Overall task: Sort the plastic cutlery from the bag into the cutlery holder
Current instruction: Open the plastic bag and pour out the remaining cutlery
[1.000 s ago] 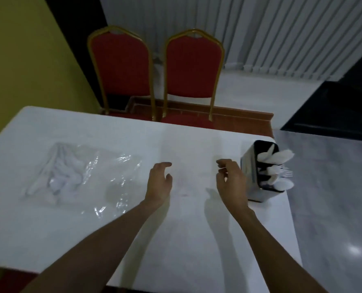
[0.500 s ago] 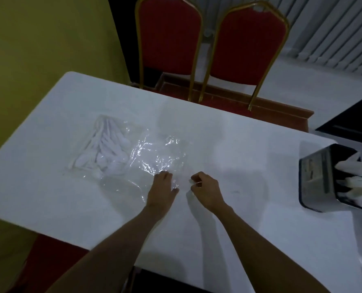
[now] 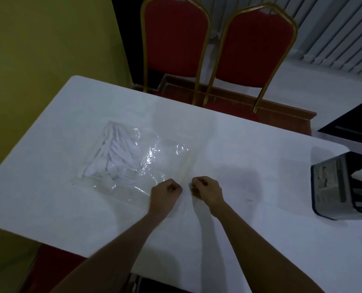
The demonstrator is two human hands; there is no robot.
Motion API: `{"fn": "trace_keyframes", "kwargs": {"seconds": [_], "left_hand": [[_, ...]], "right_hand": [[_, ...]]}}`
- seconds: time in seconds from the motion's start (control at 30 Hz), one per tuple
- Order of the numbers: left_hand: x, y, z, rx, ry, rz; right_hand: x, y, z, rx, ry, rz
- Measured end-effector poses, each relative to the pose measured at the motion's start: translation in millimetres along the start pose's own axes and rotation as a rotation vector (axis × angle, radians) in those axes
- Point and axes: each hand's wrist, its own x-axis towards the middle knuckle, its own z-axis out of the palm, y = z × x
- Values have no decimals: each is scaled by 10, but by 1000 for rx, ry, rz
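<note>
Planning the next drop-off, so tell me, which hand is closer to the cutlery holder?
Right. The right hand is at the edge of the plastic bag, with the cutlery holder off to its right; the left hand sits farther left, beside it.

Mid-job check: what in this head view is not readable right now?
1. Cutlery holder: cut off by the head view's right edge; its compartments and contents cannot be read.
2. Cutlery in the bag: white, dim and behind glare; types and count unclear.
3. Bag mouth: the left hand and right hand pinch the near edge, and the curled fingers hide whether it is open.
</note>
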Motion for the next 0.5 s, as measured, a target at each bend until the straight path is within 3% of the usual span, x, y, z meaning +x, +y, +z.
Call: {"fn": "trace_keyframes", "kwargs": {"seconds": [0.33, 0.5], "left_hand": [[38, 468, -512, -322, -78, -34], [61, 627, -601, -308, -77, -30]], "right_hand": [[-227, -628, 112, 175, -177, -43], [-317, -761, 96, 156, -221, -106]]}}
